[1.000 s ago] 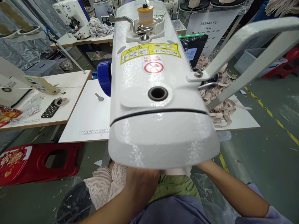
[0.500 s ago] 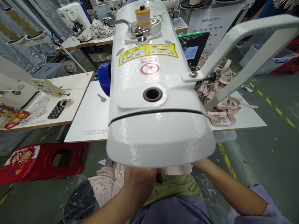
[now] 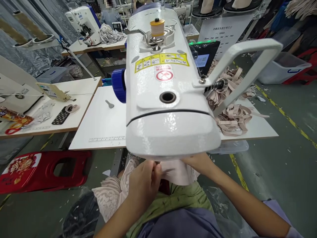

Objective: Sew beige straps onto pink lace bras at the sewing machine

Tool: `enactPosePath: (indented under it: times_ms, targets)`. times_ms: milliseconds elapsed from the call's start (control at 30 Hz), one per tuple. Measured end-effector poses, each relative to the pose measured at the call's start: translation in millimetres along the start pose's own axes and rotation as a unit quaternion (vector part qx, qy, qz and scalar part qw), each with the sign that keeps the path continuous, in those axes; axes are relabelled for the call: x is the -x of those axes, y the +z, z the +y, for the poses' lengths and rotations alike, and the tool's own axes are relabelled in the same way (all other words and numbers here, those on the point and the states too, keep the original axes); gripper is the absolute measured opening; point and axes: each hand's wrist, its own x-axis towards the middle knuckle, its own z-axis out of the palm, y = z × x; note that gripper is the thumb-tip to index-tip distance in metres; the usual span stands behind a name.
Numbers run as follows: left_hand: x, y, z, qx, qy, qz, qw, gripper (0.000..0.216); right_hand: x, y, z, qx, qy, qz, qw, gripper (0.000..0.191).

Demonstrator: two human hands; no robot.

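The white head of a sewing machine (image 3: 170, 135) fills the middle of the view and hides the needle area. Below its front edge, my left hand (image 3: 145, 180) is closed, thumb against fingers, on the edge of a pale pink lace garment (image 3: 174, 173). My right hand (image 3: 199, 162) reaches in from the right and touches the garment's upper right part; its fingertips disappear under the machine head. Smooth cloth hangs between the hands, with lace at its right side. More pale lace fabric (image 3: 111, 195) drapes over the lap, left of my left forearm.
A heap of beige straps (image 3: 234, 119) lies on the white table (image 3: 99, 115), right of the machine. The white lifting lever (image 3: 250, 49) juts out right. A grey spoon-shaped tool (image 3: 109, 104) lies left. A red stool (image 3: 47, 172) stands at lower left; a person sits far back.
The machine head appears higher and slightly smaller as the view shifts. Both hands and the cloth between them now show more below its edge; my left hand remains closed.
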Motion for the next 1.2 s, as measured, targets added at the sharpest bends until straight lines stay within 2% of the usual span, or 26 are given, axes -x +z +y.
enactPosePath:
  times_ms: [67,133,233,300,367,400,500,600,667,733,767,800,867,933,1000,1100,1200]
  targets:
    - [-0.9,-1.8,-5.5,0.124,-0.095,-0.053,0.986,0.029,8.9,-0.8,7.3,0.007,0.021,0.012,1.0,0.039]
    - [-2.5,-2.8,-11.0,0.217,-0.144,-0.128,0.957,0.036,21.2,0.4,7.3,0.025,0.032,0.006,0.999,0.031]
    - [-2.6,-3.2,-13.7,0.305,-0.138,-0.238,0.912,0.038,47.1,4.0,-10.2,0.016,0.044,-0.041,0.998,0.037]
    - [-0.1,-6.5,-10.6,0.382,-0.122,-0.292,0.868,0.039,64.1,7.6,-30.3,-0.022,0.053,-0.094,0.994,0.039]
    - [3.9,-16.3,-7.8,0.451,-0.131,-0.298,0.831,0.043,73.9,14.3,-50.6,-0.081,0.075,-0.148,0.983,0.041]
    - [6.5,-23.7,-8.4,0.468,-0.144,-0.282,0.825,0.045,74.9,19.8,-58.7,-0.111,0.088,-0.167,0.976,0.043]
    - [18.0,-49.9,-23.3,0.453,-0.195,-0.211,0.844,0.045,63.5,49.1,-68.8,-0.194,0.103,-0.196,0.956,0.046]
    - [34.0,-66.9,-51.3,0.382,-0.222,-0.207,0.873,0.041,43.9,93.4,-58.6,-0.32,0.143,-0.205,0.914,0.057]
    - [43.9,-65.7,-69.1,0.322,-0.207,-0.218,0.898,0.038,34.4,121.9,-45.9,-0.42,0.221,-0.176,0.863,0.049]
    - [51.4,-53.0,-81.8,0.274,-0.201,-0.185,0.922,0.031,30.1,141.8,-32.3,-0.473,0.284,-0.107,0.827,0.038]
    - [54.3,-42.8,-85.5,0.265,-0.214,-0.149,0.928,0.027,29.9,147.7,-25.7,-0.473,0.296,-0.066,0.827,0.036]
    - [56.7,-30.8,-87.5,0.266,-0.234,-0.108,0.929,0.024,30.9,151.3,-19.4,-0.457,0.291,-0.027,0.84,0.035]
    - [60.2,-3.8,-86.1,0.293,-0.27,-0.054,0.916,0.022,36.0,153.0,-7.5,-0.385,0.241,0.024,0.89,0.032]
    - [61.6,21.7,-79.3,0.335,-0.282,-0.056,0.897,0.027,43.6,150.3,4.3,-0.271,0.158,0.033,0.949,0.025]
    - [60.9,39.4,-69.7,0.368,-0.279,-0.072,0.884,0.034,52.1,144.2,15.7,-0.142,0.064,0.015,0.988,0.016]
    - [56.5,44.7,-55.7,0.392,-0.286,-0.05,0.873,0.039,62.6,127.8,25.7,-0.002,-0.022,-0.029,0.999,0.015]
    - [52.3,31.7,-44.9,0.39,-0.287,-0.035,0.875,0.032,64.7,107.1,18.6,0.06,-0.034,-0.037,0.997,0.019]
